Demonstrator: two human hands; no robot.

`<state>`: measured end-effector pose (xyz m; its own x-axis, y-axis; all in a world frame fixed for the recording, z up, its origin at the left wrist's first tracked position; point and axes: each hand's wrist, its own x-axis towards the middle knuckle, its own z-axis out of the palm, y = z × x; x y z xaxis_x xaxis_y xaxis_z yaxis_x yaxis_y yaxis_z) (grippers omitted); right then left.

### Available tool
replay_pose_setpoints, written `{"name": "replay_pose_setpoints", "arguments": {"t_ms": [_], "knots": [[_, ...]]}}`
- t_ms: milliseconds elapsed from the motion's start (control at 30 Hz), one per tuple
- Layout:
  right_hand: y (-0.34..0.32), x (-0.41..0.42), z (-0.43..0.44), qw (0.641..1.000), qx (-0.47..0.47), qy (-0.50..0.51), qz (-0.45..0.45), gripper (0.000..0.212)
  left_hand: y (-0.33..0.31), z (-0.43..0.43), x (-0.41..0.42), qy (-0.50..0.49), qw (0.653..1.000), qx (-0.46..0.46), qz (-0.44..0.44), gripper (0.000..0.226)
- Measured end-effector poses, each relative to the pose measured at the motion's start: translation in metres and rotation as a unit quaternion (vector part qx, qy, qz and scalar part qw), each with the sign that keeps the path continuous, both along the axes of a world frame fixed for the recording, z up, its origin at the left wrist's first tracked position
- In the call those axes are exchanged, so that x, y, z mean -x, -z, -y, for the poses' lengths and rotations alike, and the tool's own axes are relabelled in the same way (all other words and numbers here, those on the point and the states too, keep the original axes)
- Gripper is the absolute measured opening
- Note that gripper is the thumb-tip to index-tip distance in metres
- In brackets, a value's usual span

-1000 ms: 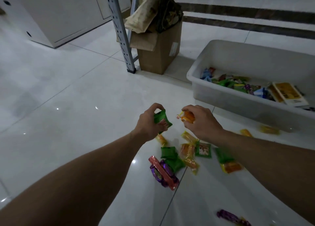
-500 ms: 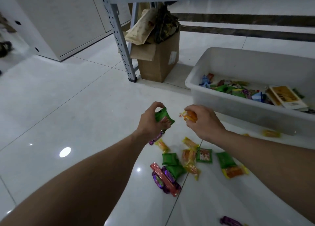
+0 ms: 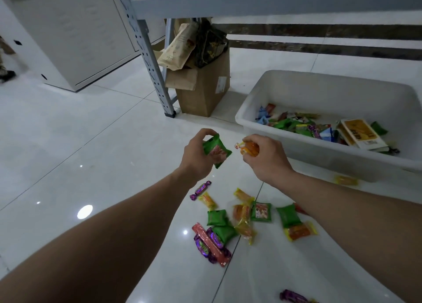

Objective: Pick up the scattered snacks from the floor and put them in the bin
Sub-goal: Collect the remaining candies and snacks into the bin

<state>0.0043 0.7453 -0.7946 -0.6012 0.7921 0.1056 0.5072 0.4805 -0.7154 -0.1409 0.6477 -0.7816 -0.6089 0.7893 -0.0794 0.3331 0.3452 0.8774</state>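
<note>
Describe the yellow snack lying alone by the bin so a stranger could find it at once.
Start at the big white bin on the right of the tiled floor. Look along the foot of its near wall, just above the right forearm: a flat yellow packet lies there. It is the only snack beside the bin; the heap of snacks lies left of that forearm.

No text legible to us. Dark print on the yellow-and-white box (image 3: 358, 134) in the bin (image 3: 319, 97): too blurred. White label (image 3: 221, 85) on the cardboard box (image 3: 201, 100): unreadable. Snack wrappers (image 3: 261, 212): blurred graphics only.
</note>
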Motion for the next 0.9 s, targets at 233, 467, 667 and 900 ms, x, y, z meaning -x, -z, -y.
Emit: {"name": "replay_pose_setpoints", "arguments": {"t_ms": [233,467,667,900], "knots": [[-0.053,-0.039,-0.034,0.995,0.016,0.085,-0.051,0.033,-0.073,-0.047,-0.018,0.024,0.999,-0.002,-0.038,0.052],[-0.070,-0.054,-0.070,0.990,0.008,0.135,-0.049,0.031,-0.106,-0.102,-0.033,0.080,0.994,-0.021,-0.075,0.056],[-0.068,-0.063,-0.108,0.979,0.004,0.198,-0.047,0.029,-0.084,-0.151,-0.037,0.120,0.990,-0.030,-0.066,0.051],[-0.050,-0.068,-0.154,0.974,0.007,0.224,-0.031,0.036,-0.040,-0.208,-0.040,0.146,0.988,-0.036,-0.019,0.051]]}}
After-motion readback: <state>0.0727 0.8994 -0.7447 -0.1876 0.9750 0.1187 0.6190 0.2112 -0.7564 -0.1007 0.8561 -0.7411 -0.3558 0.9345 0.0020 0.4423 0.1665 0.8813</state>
